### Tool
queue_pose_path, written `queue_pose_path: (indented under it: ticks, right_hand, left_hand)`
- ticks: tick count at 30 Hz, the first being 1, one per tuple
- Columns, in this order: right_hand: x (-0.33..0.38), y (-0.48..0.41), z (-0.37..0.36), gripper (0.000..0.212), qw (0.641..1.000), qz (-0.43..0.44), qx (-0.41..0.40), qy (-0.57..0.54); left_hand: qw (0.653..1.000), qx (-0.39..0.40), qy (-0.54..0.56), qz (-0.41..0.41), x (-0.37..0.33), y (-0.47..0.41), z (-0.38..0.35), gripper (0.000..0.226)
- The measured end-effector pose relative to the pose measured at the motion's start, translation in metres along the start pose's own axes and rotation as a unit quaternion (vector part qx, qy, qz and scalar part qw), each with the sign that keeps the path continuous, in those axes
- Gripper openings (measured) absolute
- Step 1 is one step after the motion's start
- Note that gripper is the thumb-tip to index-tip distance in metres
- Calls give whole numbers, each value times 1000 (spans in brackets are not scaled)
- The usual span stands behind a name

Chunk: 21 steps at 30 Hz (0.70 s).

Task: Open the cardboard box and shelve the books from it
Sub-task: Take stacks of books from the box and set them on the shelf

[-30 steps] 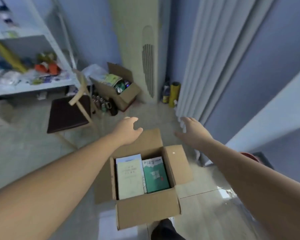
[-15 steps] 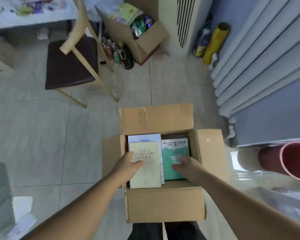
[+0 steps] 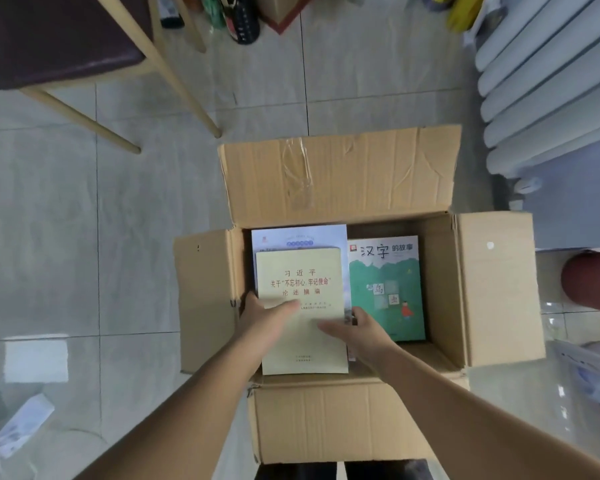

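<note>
**Ask:** Start at the left of the frame. What's there?

**Me:** A chair (image 3: 66, 39) with a dark seat and pale wooden legs fills the upper left, standing on the grey tiled floor (image 3: 49, 220). In the lower left corner lies a white packet (image 3: 21, 424), too blurred for me to read.

**Ask:** And your left hand?

**Me:** My left hand (image 3: 262, 322) is in the lower middle, inside the cardboard box (image 3: 440, 289). Its thumb lies across the cover of the cream book (image 3: 302, 271) and the fingers curl down round the book's left edge, so it grips that book.

**Ask:** Where is the box, and where are the books?

**Me:** The box stands on the floor in the middle of the frame with its flaps folded open. The far flap (image 3: 378, 174) has clear tape on it. The cream book lies on top at the left side of the box, on a white and blue book (image 3: 298, 237) whose upper edge shows above it. A green book (image 3: 385, 289) lies flat just beside them, in the right half of the box.

**Ask:** The right hand?

**Me:** My right hand (image 3: 361, 332) is just right of the left one. Its thumb presses on the cream cover and its fingers are tucked down the book's right edge, against the green book. Both hands hold the cream book. I cannot tell whether the fingers also catch the book beneath.

**Ask:** Further right?

**Me:** Pale curtain folds (image 3: 548, 81) hang in the upper right. A dark red cylinder (image 3: 593, 282) pokes in at the right edge, apart from the box.
</note>
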State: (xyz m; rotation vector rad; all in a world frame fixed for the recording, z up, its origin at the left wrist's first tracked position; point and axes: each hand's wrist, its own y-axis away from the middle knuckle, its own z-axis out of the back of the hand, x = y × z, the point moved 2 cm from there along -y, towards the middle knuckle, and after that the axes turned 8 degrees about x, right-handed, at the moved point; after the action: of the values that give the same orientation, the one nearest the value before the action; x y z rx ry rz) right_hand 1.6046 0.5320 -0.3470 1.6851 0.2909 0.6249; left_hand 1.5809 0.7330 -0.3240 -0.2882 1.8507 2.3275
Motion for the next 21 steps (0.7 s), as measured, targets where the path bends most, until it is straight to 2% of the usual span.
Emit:
queue_pose_path:
  ticks: [3, 6, 11, 14, 15, 18, 19, 20, 21]
  right_hand:
    - [-2, -10, -12, 78, 999, 9, -18, -44]
    - [-12, -20, -16, 81, 999, 24, -33, -33]
    - [-6, -7, -12, 62, 997, 32, -46, -54]
    - [-6, -5, -2, 84, 996, 18, -28, -83]
    - [-5, -4, 2, 80, 995, 16, -15, -93]
    - [-2, -1, 20, 43, 992, 31, 20, -117]
    - [-2, -1, 26, 38, 992, 29, 21, -123]
    - [-3, -1, 28, 41, 991, 30, 24, -127]
    - [-2, -2, 28, 53, 991, 28, 29, -126]
  left_hand:
    - [1000, -11, 17, 5, 1, -10, 0, 81]
    - [999, -51, 18, -2, 4, -8, -8, 63]
    - [997, -60, 46, -24, 5, -3, -11, 50]
    - [997, -51, 51, -24, 5, -6, -11, 55]
    - [997, -37, 60, -23, 5, -7, -11, 58]
    - [996, 33, 79, -25, 1, -11, -15, 62]
    - [996, 42, 73, -25, 0, -11, -18, 63]
    - [997, 37, 63, -25, 0, -12, -20, 70]
    - [999, 22, 43, -25, 0, -13, -22, 83]
